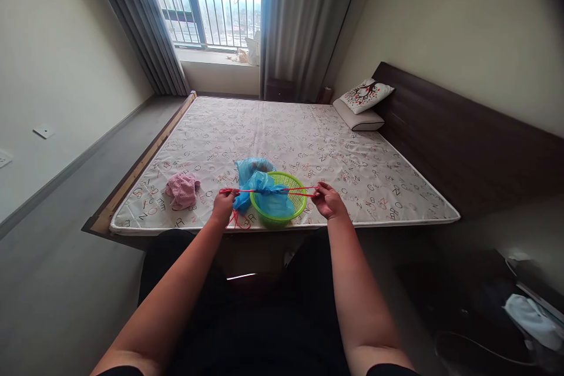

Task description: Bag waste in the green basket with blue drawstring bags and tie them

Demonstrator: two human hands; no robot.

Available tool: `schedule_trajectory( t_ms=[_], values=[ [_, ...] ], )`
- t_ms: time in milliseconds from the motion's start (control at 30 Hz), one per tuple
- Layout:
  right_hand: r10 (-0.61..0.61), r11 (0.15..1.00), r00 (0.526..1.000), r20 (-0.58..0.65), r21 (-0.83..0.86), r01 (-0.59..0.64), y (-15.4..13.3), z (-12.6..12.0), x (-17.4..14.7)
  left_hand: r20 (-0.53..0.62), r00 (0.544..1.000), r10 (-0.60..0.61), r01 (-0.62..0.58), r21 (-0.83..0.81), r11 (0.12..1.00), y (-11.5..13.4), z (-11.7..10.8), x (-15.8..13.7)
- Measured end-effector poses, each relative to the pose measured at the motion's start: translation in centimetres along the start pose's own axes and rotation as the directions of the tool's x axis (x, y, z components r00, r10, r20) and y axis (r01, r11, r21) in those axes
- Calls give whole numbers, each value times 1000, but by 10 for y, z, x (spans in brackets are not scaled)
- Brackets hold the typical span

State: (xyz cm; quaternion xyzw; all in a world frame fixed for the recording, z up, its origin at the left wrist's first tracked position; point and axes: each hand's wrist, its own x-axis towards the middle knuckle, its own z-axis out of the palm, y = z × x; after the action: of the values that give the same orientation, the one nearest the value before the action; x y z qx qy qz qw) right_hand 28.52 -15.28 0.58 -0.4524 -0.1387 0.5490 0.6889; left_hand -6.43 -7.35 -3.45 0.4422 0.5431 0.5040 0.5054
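A red string [301, 189] is stretched level between my two hands, crossing the gathered neck of a blue plastic bag [275, 204]. My left hand [224, 202] is closed on the string at the left, and loose red loops hang below it. On the right, my right hand [328, 200] pinches two strands of the same string. Part of the bag lies inside a green plastic basket [303, 207] at the mattress's near edge. The rest spills over the basket's left side, where something dark shows faintly through the plastic.
The basket rests on a letter-patterned mattress [229, 129]. A crumpled pink cloth [183, 191] lies to the left. Two pillows [363, 107] are stacked by the dark headboard [440, 106]. At the lower right, a white item [533, 320] and a cable sit on a dark surface.
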Motion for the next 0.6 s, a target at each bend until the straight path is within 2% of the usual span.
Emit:
schedule_trajectory(
  t_ms=[100,267,333,400,467,533,600],
  values=[
    [-4,997,997,-73,-76,-1,-1,-10,2,-8,1000,-24,24,-19,1000,-2,-8,0],
    [-88,991,983,-160,-117,70,7,-8,1,38,995,-94,96,-55,994,-2,-4,-6],
    [-102,976,986,-130,-203,75,7,-7,-4,103,990,-96,98,-24,995,3,-7,-7],
    [-50,939,999,-15,-341,42,6,-5,-10,178,983,-39,30,54,998,11,-13,-7],
    [51,887,993,105,-461,4,9,-2,-16,250,967,49,-91,157,983,20,-18,-7],
    [103,854,982,160,-520,-5,16,3,-20,341,933,115,-208,250,946,27,-15,-9],
    [96,828,981,171,-561,17,29,12,-22,446,881,156,-321,323,890,29,-4,-12]
  ],
)
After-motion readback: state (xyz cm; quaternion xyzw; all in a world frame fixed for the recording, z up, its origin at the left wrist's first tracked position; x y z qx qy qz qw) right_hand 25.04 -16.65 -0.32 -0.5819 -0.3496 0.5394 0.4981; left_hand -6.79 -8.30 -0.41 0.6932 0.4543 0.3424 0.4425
